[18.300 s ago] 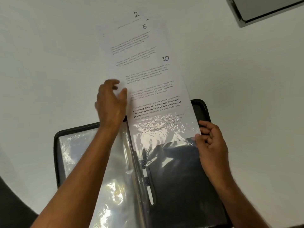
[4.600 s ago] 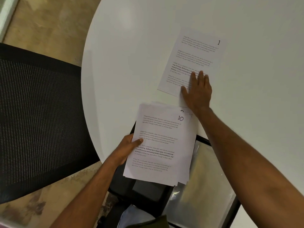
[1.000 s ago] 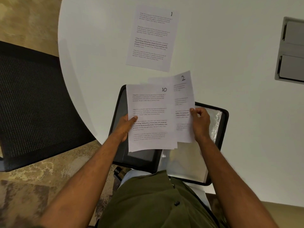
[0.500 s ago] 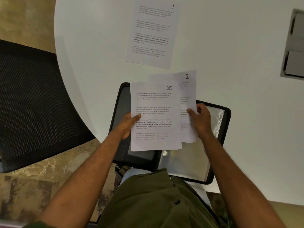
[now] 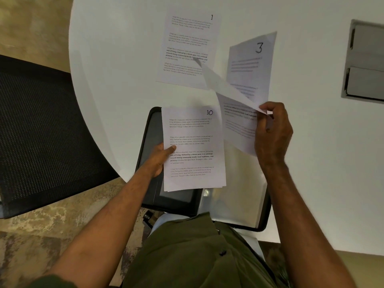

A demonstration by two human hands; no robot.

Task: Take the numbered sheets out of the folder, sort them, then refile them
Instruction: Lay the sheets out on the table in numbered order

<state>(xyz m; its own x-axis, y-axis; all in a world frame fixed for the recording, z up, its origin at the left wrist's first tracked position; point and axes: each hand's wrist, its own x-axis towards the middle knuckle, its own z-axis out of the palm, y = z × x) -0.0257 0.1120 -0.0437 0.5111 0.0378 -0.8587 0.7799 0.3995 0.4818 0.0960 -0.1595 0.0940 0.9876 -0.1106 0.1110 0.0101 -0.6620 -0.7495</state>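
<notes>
My left hand [image 5: 161, 157] holds a stack of printed sheets topped by sheet 10 [image 5: 193, 148], thumb on its left edge, above the open black folder [image 5: 151, 142]. My right hand [image 5: 272, 132] pinches a few sheets lifted off the table. The one marked 3 [image 5: 252, 65] stands up facing me, and a front sheet [image 5: 220, 84] curls forward edge-on so its number is hidden. Sheet 1 [image 5: 189, 48] lies flat on the white table farther out.
The round white table [image 5: 116, 80] ends at its curved left edge. A black mesh chair [image 5: 41, 132] stands on the left over patterned floor. A grey recessed panel [image 5: 365, 63] sits in the tabletop at the far right. The folder's clear sleeves [image 5: 239, 196] lie open below my right hand.
My right hand has pulled its sheets right and up, apart from the stack under sheet 10. The sheet marked 2 has flopped forward, and sheet 3 now shows behind it.
</notes>
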